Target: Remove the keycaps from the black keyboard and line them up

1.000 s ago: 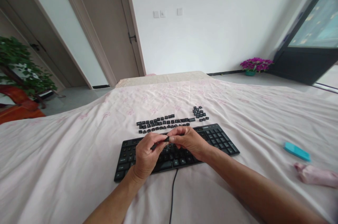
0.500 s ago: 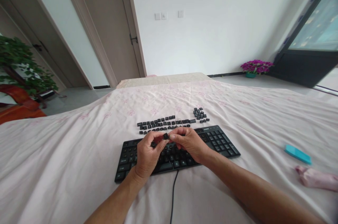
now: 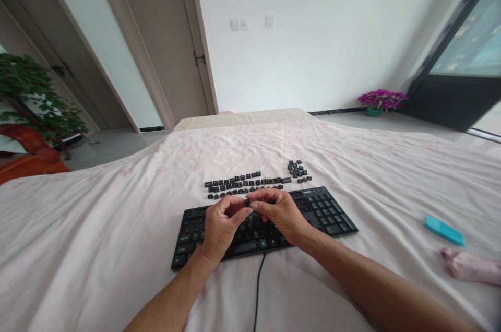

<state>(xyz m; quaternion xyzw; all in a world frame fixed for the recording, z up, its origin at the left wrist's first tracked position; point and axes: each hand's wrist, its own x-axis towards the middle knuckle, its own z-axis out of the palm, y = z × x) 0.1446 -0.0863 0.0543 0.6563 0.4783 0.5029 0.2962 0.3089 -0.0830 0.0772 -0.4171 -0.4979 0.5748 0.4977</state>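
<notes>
A small black keycap [image 3: 248,202] is pinched between the fingertips of my left hand [image 3: 223,225] and my right hand [image 3: 279,212]. Both hands are closed on it, just above a black keyboard [image 3: 332,212]. Part of the keyboard is hidden under my hands and wrists. On its left side several key positions appear bare of caps, while the number pad at the right has its keys. Loose black keycaps [image 3: 235,184] lie in rows on the cloth behind the keyboard. A separate cluster of keycaps [image 3: 298,170] sits farther right.
A pale pink flowered cloth [image 3: 117,227] with folds covers the surface. To the right lie a turquoise block [image 3: 444,230] and a rolled pink cloth [image 3: 469,266]. The keyboard cable [image 3: 258,290] runs toward me. Beyond are a wall, doors and plants.
Both hands stay close together over the keyboard. The keycap between the fingertips has turned and is now more covered by the fingers. The view has shifted slightly.
</notes>
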